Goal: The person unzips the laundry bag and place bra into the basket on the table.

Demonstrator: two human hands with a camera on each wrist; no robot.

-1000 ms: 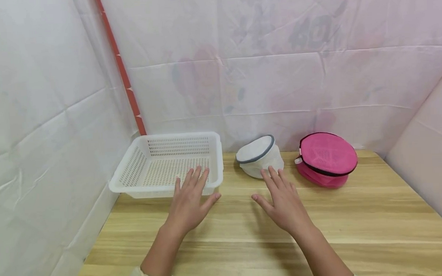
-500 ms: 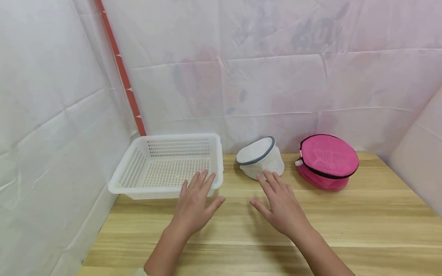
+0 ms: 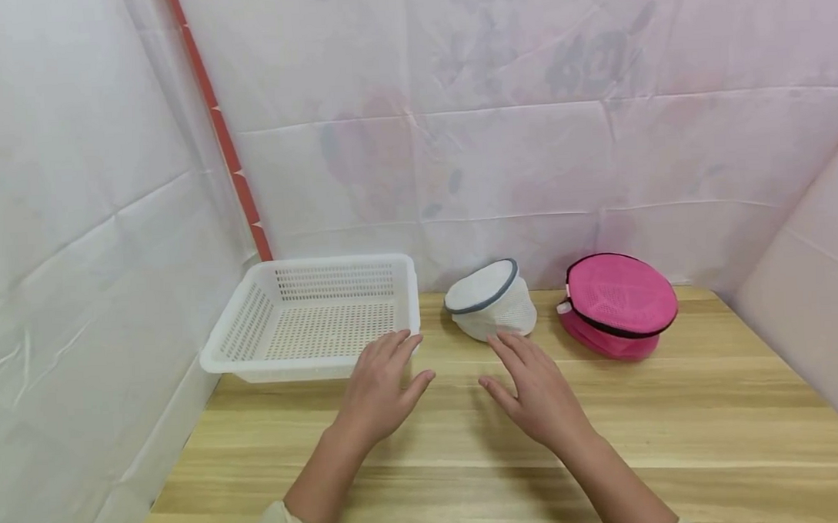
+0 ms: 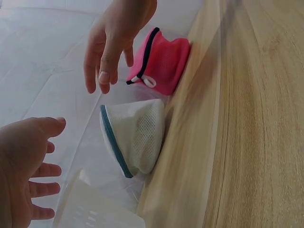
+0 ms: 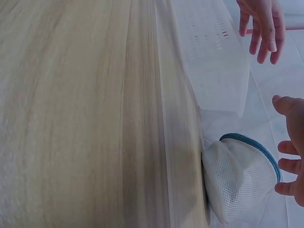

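My left hand [image 3: 380, 390] hovers above the table by the front right corner of a white plastic basket [image 3: 217, 342], fingers loosely extended and holding nothing. To its right, my right hand [image 3: 538, 396] hangs in the air just in front of a small white mesh laundry bag [image 3: 500, 309] with a grey-blue rim, its fingers also relaxed around nothing. A larger pink mesh laundry bag [image 3: 621, 297] with a black zipper edge stands farther right. In the left wrist view, the white bag [image 4: 137, 135] stands between the basket [image 4: 95, 209] and the pink bag [image 4: 166, 64], and neither hand visibly touches it.
The wooden table [image 3: 454, 476] reaches back to a wall of pale printed sheeting [image 3: 512, 158]. More sheeting [image 3: 81, 304] closes off the left side, close to the basket. A red strip [image 3: 220, 130] runs up the back left corner.
My left hand has shifted slightly right and back from over the basket, and its fingers have bent a little. The right hand has drawn slightly back from the white bag. The bags and basket stay put.
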